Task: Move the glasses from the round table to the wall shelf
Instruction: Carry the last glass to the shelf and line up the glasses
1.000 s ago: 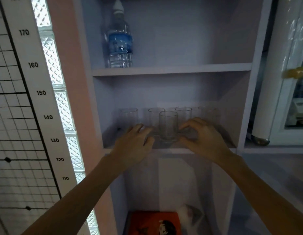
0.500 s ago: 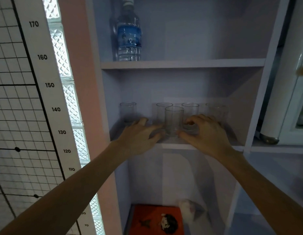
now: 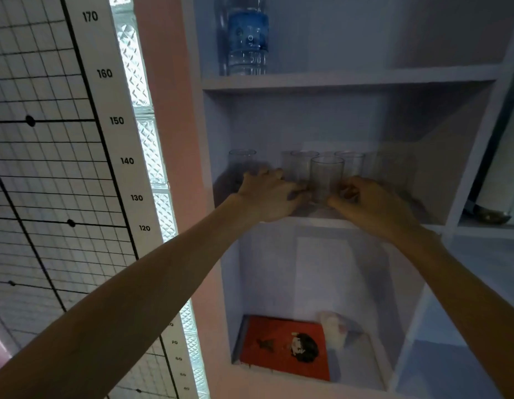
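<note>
Both hands are up at the middle wall shelf (image 3: 365, 223), centre of frame. The front glass (image 3: 327, 178) stands upright betw. them, long axis vertical, at the shelf's front edge. Left hand (image 3: 271, 197) sits just left of it, fingers loosely spread, thumb near the base; right hand (image 3: 374, 204) just right, fingers curled by the base. Can't tell if either is touching the glass; neither clearly holds it. Both look about equally near. Other glasses stand behind: two (image 3: 303, 165) (image 3: 349, 165) close in, one (image 3: 242, 162) apart at left. A water bottle (image 3: 247, 36) stands on the shelf above.
</note>
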